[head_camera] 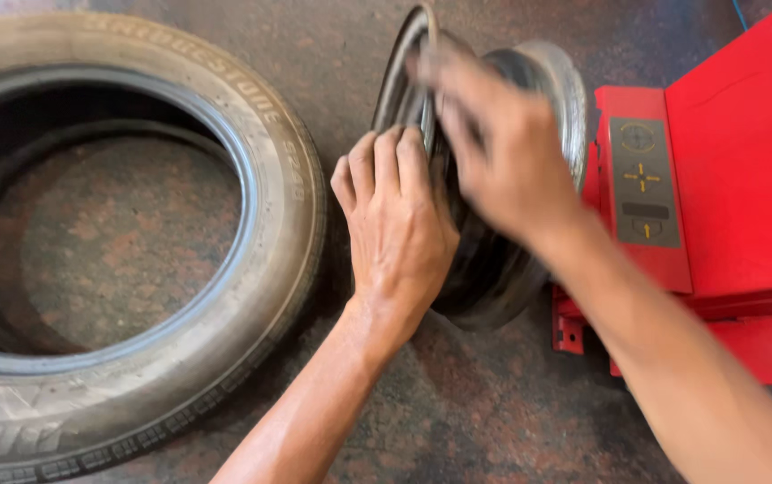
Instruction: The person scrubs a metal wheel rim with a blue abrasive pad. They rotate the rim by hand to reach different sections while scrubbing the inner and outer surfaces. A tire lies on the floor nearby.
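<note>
A bare steel wheel rim (543, 81) stands on its edge on the floor, leaning against a red machine. My left hand (399, 224) grips the rim's near lip, fingers curled over the edge. My right hand (493, 148), blurred by motion, lies across the rim's upper part and seems to hold it. A worn black tyre (269, 197) lies flat on the floor to the left, close to my left hand.
The red machine (735, 179) fills the right side, with a grey control panel (643, 184) bearing yellow marks. Speckled brown stone floor (457, 403) lies beneath everything. A blue cable (739, 12) shows at the top right.
</note>
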